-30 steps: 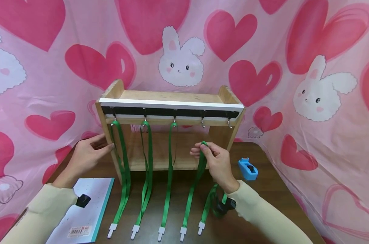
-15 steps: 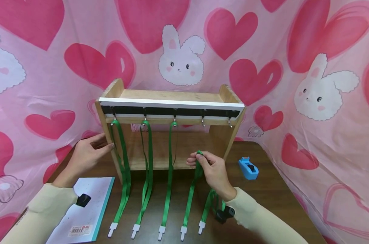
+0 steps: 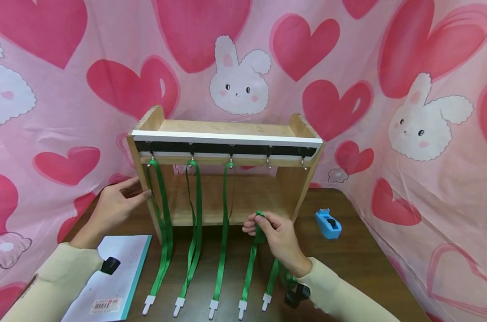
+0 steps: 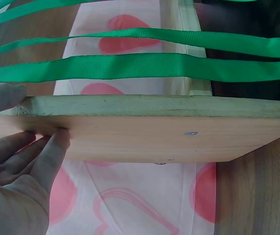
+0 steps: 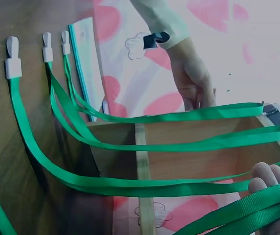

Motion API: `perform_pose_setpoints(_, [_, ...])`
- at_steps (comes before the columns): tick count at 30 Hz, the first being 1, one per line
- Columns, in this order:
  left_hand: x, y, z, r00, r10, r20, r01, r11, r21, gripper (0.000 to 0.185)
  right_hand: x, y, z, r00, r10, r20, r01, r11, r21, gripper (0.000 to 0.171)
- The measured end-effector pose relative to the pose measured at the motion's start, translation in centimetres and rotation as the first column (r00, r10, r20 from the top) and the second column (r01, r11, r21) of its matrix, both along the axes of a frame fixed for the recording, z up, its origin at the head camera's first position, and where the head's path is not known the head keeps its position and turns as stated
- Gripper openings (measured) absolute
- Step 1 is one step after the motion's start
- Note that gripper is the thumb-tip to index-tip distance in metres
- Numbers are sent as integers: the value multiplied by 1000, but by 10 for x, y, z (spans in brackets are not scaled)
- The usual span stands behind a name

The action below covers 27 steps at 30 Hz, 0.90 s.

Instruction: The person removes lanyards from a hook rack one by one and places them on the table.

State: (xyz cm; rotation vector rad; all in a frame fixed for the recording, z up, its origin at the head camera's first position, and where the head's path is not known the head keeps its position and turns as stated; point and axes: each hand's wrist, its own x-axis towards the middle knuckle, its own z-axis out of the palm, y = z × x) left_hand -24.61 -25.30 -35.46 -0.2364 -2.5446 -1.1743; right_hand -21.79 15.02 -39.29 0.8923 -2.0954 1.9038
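Spread behind the wooden shelf [image 3: 251, 192], a pink backdrop [image 3: 283, 96] printed with red hearts and white rabbits. Beneath the shelf and reaching out around it, a dark brown bench [image 3: 356, 241]. Across the shelf's upper front, a black strip [image 3: 211, 148] between white bands. Stretching toward the shelf from left and right, cream sleeves [image 3: 62, 277], each with a small black wrist camera [image 3: 110, 265] at the cuff. Lying in front of the shelf's left end, partly behind the left forearm, a white pad [image 3: 116, 286] with a turquoise edge and a barcode label [image 3: 105, 305].

Pinching the shelf's left upright, left grip [image 3: 119, 201], thumb at the front edge, fingers against the outer face. In front of the shelf's lower board, right of its middle, right grip [image 3: 277, 237], closed on the upper end of a green lanyard [image 3: 249, 268] between thumb and fingers, strap running down toward the bench before the shelf. Looped from the shelf's left end to its middle, a first hung lanyard [image 3: 168, 228], a second hung lanyard [image 3: 198, 210] and a third hung lanyard [image 3: 224, 201]. Before the shelf's right end, partly hidden by the right wrist, a fifth lanyard [image 3: 273, 277]. Beside the shelf's right end, a blue tape dispenser [image 3: 328, 226]. Lined up in front of the shelf, white clips [image 3: 242, 305], one per lanyard. Along the shelf's black strip, five small metal hooks [image 3: 268, 160].
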Motion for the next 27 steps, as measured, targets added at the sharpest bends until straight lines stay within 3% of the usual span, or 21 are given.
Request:
perform_pose_setpoints(13, [0,0,0,1000,1,2,-1,1000,-6,62,13,3,-13,998,40,55,-41,999,8,26])
perform_pose_setpoints(27, [1,0,0,1000,7,-6,-7,1000,-3,61,28,-1,-35,976,104,194,-102,995,-18,28])
